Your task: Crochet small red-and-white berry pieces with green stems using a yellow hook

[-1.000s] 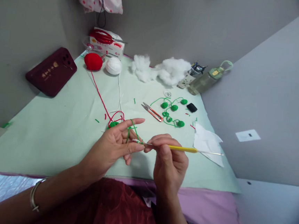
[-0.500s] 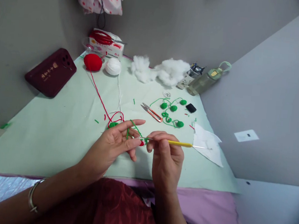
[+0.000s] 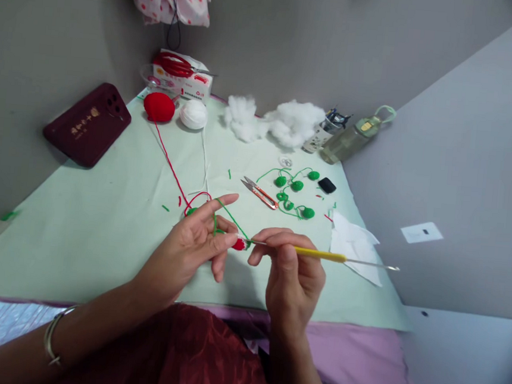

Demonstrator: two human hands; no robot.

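Between thumb and fingers, my left hand [image 3: 198, 241] pinches a small crochet piece [image 3: 239, 244] in red, white and green. Green yarn [image 3: 233, 219] loops over its raised index finger and runs down to the piece. My right hand [image 3: 292, 267] grips a crochet hook [image 3: 322, 254] with a yellow handle, held like a pen. One metal end of the hook meets the green edge of the piece; the other end sticks out to the right. Behind my left hand, a green ball of yarn [image 3: 192, 211] is mostly hidden, with red yarn looped beside it.
Thread snips [image 3: 259, 193] and several small green crochet pieces [image 3: 297, 185] lie beyond my hands. Red yarn [image 3: 159, 107], white yarn [image 3: 193, 114], white stuffing [image 3: 294, 123] and a bottle [image 3: 351, 139] line the back. A dark red phone [image 3: 88, 124] leans at left; white paper [image 3: 354, 242] lies right.
My right hand and the hook have shifted right and slightly down, away from my left hand. My left hand has moved a little left, and the green yarn now stretches longer to the piece.
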